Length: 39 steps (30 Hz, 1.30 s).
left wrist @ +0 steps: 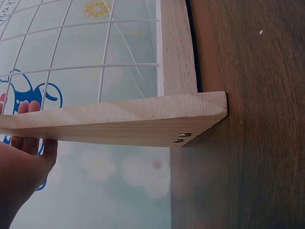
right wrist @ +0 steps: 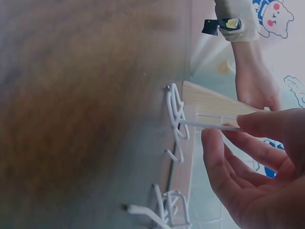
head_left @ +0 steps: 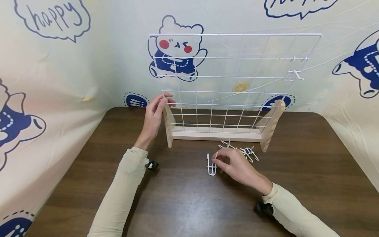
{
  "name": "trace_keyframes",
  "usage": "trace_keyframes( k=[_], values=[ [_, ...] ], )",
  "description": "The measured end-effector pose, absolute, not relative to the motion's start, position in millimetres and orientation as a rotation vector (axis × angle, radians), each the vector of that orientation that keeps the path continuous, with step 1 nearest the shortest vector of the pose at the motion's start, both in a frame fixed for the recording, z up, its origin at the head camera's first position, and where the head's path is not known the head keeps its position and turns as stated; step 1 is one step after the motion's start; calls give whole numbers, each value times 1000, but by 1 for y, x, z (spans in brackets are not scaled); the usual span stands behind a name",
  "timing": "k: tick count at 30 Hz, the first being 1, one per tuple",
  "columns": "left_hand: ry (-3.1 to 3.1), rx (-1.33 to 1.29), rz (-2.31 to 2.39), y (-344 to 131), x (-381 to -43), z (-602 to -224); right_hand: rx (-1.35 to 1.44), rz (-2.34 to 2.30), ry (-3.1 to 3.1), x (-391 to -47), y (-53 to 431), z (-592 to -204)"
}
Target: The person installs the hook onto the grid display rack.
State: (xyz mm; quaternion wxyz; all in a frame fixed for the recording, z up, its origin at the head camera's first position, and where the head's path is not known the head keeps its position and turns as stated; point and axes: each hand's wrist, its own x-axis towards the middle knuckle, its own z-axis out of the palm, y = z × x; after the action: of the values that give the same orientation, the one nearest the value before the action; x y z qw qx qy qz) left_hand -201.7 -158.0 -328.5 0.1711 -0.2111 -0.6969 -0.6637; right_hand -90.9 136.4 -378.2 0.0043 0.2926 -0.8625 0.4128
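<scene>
A white wire grid panel (head_left: 220, 34) stands in a wooden stand (head_left: 216, 135) at the back of the table. My left hand (head_left: 154, 115) holds the top of the stand's left side piece (left wrist: 114, 112), with fingers on both faces of the wood. In front of the stand, my right hand (head_left: 238, 166) pinches the straight prong of a white wire hook (head_left: 211, 169) between thumb and fingertip. The right wrist view shows this hook (right wrist: 175, 112) close to the tabletop; whether it touches cannot be told. Another white hook (head_left: 296, 74) hangs at the panel's upper right.
Several loose white hooks (head_left: 250, 153) lie in a pile beyond my right hand, near the stand's right foot. The brown table (head_left: 189, 204) is backed by a cloth (head_left: 124, 52) printed with cartoon bears. A black wrist camera (head_left: 152, 165) sits at my left cuff.
</scene>
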Motion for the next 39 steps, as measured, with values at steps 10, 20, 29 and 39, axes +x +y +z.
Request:
trace_keyframes(
  k=[10,20,29,39],
  values=[
    [-1986,-596,-1875,-159,-203,-331,913,1524,-2769,-89,131,-384],
    [-1978,-613,-1859,-161,-208,-337,931,1601,-2775,-90,128,-390],
    [-1985,-590,-1861,-160,-205,-333,982,1676,-2771,-92,129,-394],
    [-1956,-602,-1885,-159,-204,-332,1004,1736,-2740,-90,132,-380]
  ],
)
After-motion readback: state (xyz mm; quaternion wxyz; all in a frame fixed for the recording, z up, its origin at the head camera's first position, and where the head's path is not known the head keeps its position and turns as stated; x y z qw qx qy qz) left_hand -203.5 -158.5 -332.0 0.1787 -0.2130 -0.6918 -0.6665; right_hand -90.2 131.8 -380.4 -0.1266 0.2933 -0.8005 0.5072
